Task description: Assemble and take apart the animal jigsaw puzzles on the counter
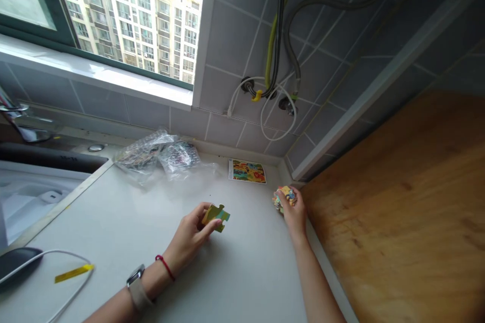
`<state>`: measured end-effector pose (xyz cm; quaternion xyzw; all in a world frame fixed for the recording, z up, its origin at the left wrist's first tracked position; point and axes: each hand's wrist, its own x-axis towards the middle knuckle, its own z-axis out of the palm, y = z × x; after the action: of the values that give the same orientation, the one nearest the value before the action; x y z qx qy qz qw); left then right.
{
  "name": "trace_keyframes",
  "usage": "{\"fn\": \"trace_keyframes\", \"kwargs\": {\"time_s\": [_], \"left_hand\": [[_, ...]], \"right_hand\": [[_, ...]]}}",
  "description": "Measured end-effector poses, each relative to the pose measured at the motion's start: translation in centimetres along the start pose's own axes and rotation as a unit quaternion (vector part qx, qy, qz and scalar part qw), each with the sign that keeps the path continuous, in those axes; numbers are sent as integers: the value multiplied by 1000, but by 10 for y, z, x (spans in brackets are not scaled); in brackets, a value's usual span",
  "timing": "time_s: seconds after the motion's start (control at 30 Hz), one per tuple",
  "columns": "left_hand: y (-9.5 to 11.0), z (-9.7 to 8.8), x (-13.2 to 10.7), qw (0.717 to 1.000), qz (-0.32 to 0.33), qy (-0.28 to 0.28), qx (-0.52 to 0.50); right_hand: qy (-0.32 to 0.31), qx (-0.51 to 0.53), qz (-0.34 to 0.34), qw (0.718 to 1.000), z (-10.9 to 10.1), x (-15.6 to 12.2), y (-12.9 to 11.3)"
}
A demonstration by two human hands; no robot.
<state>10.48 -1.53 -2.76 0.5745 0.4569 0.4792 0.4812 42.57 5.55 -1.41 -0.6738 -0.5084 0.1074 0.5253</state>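
We sat with our pieces before the picture card (247,170)
Our left hand (187,237) pinched a jigsaw piece (215,217) in narrow fingers, seemingly to show its face; right of the card, our right hand (291,209) curled around a cluster of jigsaw pieces (284,198), keeping them together.

we've got a big wooden board (397,212) off right, a white sink (34,202) left, hoses (287,35) on the grey tile wall (231,45) far, window (129,15) far left
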Motion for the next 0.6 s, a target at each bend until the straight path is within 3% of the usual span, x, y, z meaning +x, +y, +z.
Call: {"fn": "trace_keyframes", "kwargs": {"time_s": [0.1, 0.3, 0.43, 0.6], "left_hand": [[-1, -2, -1, 1000, 16, -11, 19], [-4, -7, 1, 994, 71, -9, 83], [-10, -10, 1, 983, 84, -16, 165], [-17, -14, 2, 953, 144, -44, 265]], "right_hand": [[26, -56, 48, 997, -16, 14, 12], [20, -140, 56, 988, -27, 19, 21], [53, -152, 21, 987, -28, 17, 21], [30, -150, -39, 988, -30, 17, 17]]}}
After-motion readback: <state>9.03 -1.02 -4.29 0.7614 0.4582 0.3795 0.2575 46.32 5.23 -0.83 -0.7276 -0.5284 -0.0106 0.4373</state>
